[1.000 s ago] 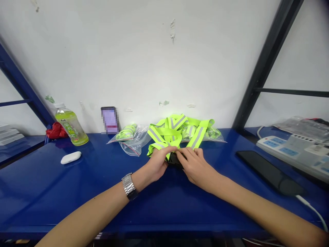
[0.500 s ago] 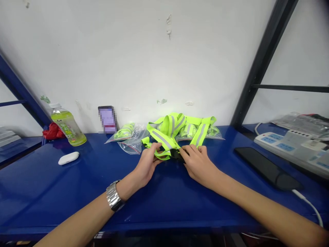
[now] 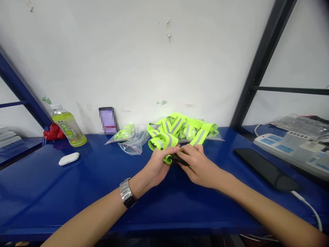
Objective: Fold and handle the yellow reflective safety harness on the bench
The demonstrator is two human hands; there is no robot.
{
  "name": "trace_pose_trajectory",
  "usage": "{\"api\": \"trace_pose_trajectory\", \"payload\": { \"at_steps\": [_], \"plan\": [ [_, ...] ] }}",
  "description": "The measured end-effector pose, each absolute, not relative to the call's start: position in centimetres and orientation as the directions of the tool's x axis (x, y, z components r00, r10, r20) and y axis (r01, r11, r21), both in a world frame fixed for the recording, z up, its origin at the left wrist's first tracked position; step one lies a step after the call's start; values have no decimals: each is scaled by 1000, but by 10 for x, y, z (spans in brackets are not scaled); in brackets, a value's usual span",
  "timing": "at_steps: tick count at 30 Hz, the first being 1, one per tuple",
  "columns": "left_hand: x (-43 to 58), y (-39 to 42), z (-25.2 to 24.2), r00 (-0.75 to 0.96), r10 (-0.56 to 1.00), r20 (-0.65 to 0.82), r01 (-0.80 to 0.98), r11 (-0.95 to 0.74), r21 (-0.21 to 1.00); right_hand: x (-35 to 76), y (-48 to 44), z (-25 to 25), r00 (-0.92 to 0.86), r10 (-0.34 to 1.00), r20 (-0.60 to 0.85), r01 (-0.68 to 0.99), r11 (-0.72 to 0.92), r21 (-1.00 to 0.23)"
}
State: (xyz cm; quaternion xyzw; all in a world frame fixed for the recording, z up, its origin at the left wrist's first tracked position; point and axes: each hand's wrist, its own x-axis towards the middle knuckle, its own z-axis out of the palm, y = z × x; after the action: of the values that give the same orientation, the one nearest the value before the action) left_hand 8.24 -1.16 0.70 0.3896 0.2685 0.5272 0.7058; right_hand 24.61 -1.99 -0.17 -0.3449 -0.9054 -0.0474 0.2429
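The left hand (image 3: 156, 168) and right hand (image 3: 197, 168) met mid-worktop (image 3: 64, 209), both curled closed. The left gripped a folded loop of a neon-yellow reflective vest (image 3: 163, 141); the right's fingers pressed on a black clip (image 3: 179, 159) at its edge. The vest's grey-striped straps lay bunched just ahead of the hands, over a plastic bag (image 3: 217, 136). Left of the hands sat a second bagged vest (image 3: 135, 142), a blurred phone (image 3: 108, 120), a green drink bottle (image 3: 69, 126) and an earbud case (image 3: 69, 159); to the right lay a black tablet (image 3: 266, 168) and a power strip (image 3: 290, 151).

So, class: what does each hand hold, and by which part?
The left hand grips the neon-yellow reflective strap near its black fastening; the right hand pinches that fastening.
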Motion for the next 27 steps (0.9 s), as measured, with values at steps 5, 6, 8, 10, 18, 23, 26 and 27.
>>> {"api": "trace_pose_trajectory", "payload": {
  "at_steps": [5, 6, 8, 10, 18, 23, 26, 27],
  "plan": [
    [92, 4, 18, 62, 995, -77, -500, 98, 860, 248, -18, -7, -645, 619, 448, 722, 687, 89],
    [91, 7, 20, 8, 998, -69, -525, 63, 849, 247, -17, -7, -639, 622, 453, 738, 662, 132],
    [88, 13, 23, -86, 995, -53, -570, -5, 822, 247, -16, -7, -627, 626, 464, 764, 612, 205],
    [82, 16, 26, -100, 993, -57, -586, -13, 810, 246, -16, -5, -620, 626, 473, 775, 583, 242],
    [67, -29, 24, 167, 947, -274, -557, 320, 767, 251, -11, 17, -559, 674, 482, 808, 574, 134],
    [87, -65, 8, 363, 868, -339, -434, 479, 763, 249, -9, 39, -552, 705, 446, 816, 566, 116],
    [106, -56, 8, 336, 933, -131, -495, 293, 818, 246, -16, 46, -572, 704, 422, 805, 580, 125],
    [111, -50, 9, 305, 950, -73, -525, 231, 819, 245, -19, 47, -577, 701, 420, 801, 585, 125]
  ]
}}
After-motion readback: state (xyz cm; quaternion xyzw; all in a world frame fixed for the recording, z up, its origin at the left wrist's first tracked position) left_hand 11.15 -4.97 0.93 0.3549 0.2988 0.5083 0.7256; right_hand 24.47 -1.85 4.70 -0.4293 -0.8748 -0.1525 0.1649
